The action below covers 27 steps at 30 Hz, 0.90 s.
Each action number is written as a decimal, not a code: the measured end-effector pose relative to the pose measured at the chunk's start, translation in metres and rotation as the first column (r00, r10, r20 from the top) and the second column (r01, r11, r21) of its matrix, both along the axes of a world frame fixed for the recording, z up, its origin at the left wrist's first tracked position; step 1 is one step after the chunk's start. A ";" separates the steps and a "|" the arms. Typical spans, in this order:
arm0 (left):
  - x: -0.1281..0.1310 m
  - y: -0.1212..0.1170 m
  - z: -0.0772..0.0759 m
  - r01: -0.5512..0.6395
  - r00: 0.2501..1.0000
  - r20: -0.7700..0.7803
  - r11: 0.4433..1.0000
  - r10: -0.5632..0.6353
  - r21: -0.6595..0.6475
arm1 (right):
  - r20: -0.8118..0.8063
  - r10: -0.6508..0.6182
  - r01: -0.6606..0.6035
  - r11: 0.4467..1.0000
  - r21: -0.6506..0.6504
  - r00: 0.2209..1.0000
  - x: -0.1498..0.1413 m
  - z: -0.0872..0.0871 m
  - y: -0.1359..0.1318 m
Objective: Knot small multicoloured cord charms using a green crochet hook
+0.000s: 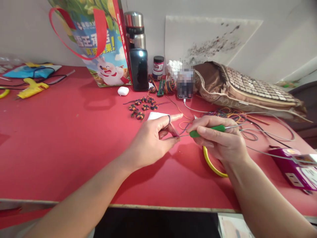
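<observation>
My right hand grips a crochet hook with a green handle, its metal tip pointing left toward my left hand. The left hand pinches a small piece of multicoloured yarn work, with a strand looped over the outstretched index finger. Both hands hover just above the red table. Loose multicoloured yarn trails off to the right behind my right hand. Several small finished crocheted flowers lie on the table just beyond my left hand, next to a white card.
A yellow ring lies under my right hand. A printed shopping bag, steel flask, two phones, a jar, earbud case and brown cushion line the back. A purple power strip sits far right.
</observation>
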State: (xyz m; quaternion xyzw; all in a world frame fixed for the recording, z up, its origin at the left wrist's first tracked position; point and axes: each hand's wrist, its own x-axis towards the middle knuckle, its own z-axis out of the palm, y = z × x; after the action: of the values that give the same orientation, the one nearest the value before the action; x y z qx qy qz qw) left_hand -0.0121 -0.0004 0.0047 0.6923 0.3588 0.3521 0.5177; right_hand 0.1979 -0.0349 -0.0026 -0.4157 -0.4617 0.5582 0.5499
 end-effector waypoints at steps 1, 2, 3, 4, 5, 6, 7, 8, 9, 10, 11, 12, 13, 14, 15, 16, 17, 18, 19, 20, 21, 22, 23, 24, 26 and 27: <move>0.000 0.000 0.000 0.019 1.000 -0.015 0.999 -0.018 0.026 | 0.019 0.002 -0.002 1.000 -0.001 1.000 0.002 0.000 0.000; 0.000 -0.001 0.000 0.035 0.999 -0.028 0.998 -0.033 0.053 | 0.038 0.000 0.000 1.000 -0.001 0.999 0.005 0.000 0.000; 0.000 -0.001 0.000 0.045 0.998 -0.042 0.996 -0.042 0.081 | 0.059 -0.001 0.001 1.000 0.001 0.998 0.006 0.000 0.000; 0.000 -0.001 0.000 0.050 0.997 -0.059 0.993 -0.044 0.107 | 0.081 -0.007 0.006 1.000 0.006 0.997 0.008 0.001 0.000; 0.000 -0.002 0.000 0.052 0.996 -0.078 0.990 -0.042 0.130 | 0.107 -0.016 0.015 1.000 0.017 0.994 0.009 0.001 0.000; 0.000 -0.002 0.000 0.051 0.995 -0.095 0.987 -0.037 0.150 | 0.136 -0.027 0.023 0.999 0.034 0.990 0.010 0.002 -0.001; 0.000 -0.002 0.000 0.048 0.994 -0.107 0.985 -0.030 0.164 | 0.170 -0.039 0.030 0.998 0.055 0.985 0.010 0.003 -0.001; 0.000 -0.003 -0.001 0.043 0.993 -0.118 0.984 -0.023 0.174 | 0.207 -0.050 0.034 0.996 0.080 0.977 0.010 0.005 -0.002; 0.000 -0.003 -0.002 0.037 0.992 -0.125 0.983 -0.014 0.180 | 0.245 -0.064 0.038 0.993 0.108 0.967 0.010 0.006 -0.002; 0.000 -0.003 -0.003 0.027 0.992 -0.129 0.984 -0.003 0.179 | 0.283 -0.075 0.037 0.990 0.138 0.956 0.009 0.007 -0.003; 0.000 -0.003 -0.004 0.014 0.991 -0.132 0.985 0.009 0.171 | 0.319 -0.085 0.032 0.985 0.167 0.944 0.008 0.007 -0.003; 0.000 -0.003 -0.005 -0.003 0.991 -0.132 0.988 0.024 0.155 | 0.352 -0.096 0.028 0.981 0.194 0.931 0.007 0.008 -0.004; 0.001 -0.002 -0.005 -0.022 0.990 -0.132 0.991 0.039 0.129 | 0.380 -0.109 0.024 0.975 0.222 0.919 0.006 0.008 -0.005; 0.001 -0.002 -0.006 -0.043 0.990 -0.129 0.995 0.055 0.095 | 0.400 -0.124 0.022 0.968 0.249 0.908 0.005 0.008 -0.005; 0.001 0.000 -0.005 -0.063 0.991 -0.118 0.997 0.069 0.048 | 0.414 -0.140 0.022 0.961 0.276 0.899 0.004 0.008 -0.006; 0.002 0.001 -0.005 -0.082 0.992 -0.097 0.997 0.080 -0.012 | 0.421 -0.159 0.026 0.952 0.303 0.893 0.002 0.008 -0.006; 0.003 0.003 -0.004 -0.096 0.994 -0.061 0.991 0.091 -0.089 | 0.427 -0.178 0.033 0.945 0.326 0.887 0.001 0.008 -0.007; 0.003 0.004 -0.003 -0.102 0.995 -0.017 0.979 0.101 -0.175 | 0.432 -0.194 0.038 0.938 0.344 0.881 0.000 0.008 -0.007; 0.004 0.005 -0.002 -0.102 0.992 0.040 0.958 0.116 -0.268 | 0.437 -0.210 0.044 0.932 0.359 0.874 -0.002 0.008 -0.008; 0.005 0.006 -0.001 -0.094 0.987 0.092 0.931 0.135 -0.354 | 0.443 -0.223 0.048 0.927 0.372 0.868 -0.003 0.008 -0.008; 0.006 0.007 0.000 -0.084 0.978 0.137 0.901 0.156 -0.426 | 0.448 -0.235 0.050 0.921 0.386 0.863 -0.004 0.008 -0.009; 0.007 0.007 0.000 -0.075 0.969 0.172 0.873 0.178 -0.482 | 0.450 -0.245 0.051 0.915 0.401 0.859 -0.005 0.007 -0.009; 0.007 0.007 0.001 -0.068 0.960 0.197 0.848 0.199 -0.525 | 0.448 -0.253 0.048 0.906 0.420 0.857 -0.006 0.006 -0.010; 0.007 0.008 0.001 -0.063 0.951 0.217 0.827 0.219 -0.558 | 0.444 -0.261 0.045 0.897 0.441 0.857 -0.007 0.005 -0.010; 0.006 0.008 0.002 -0.045 0.932 0.257 0.787 0.254 -0.615 | 0.446 -0.269 0.032 0.882 0.470 0.854 -0.010 0.001 -0.011; 0.006 0.009 0.002 -0.032 0.922 0.277 0.767 0.270 -0.641 | 0.452 -0.270 0.022 0.877 0.481 0.850 -0.011 -0.001 -0.012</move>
State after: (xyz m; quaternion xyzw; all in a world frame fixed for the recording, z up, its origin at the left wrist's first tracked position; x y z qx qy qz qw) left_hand -0.0062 0.0086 0.0071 0.3743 0.4115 0.3725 0.7428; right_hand 0.1870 -0.0466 -0.0039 -0.4404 -0.6738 0.2597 0.5335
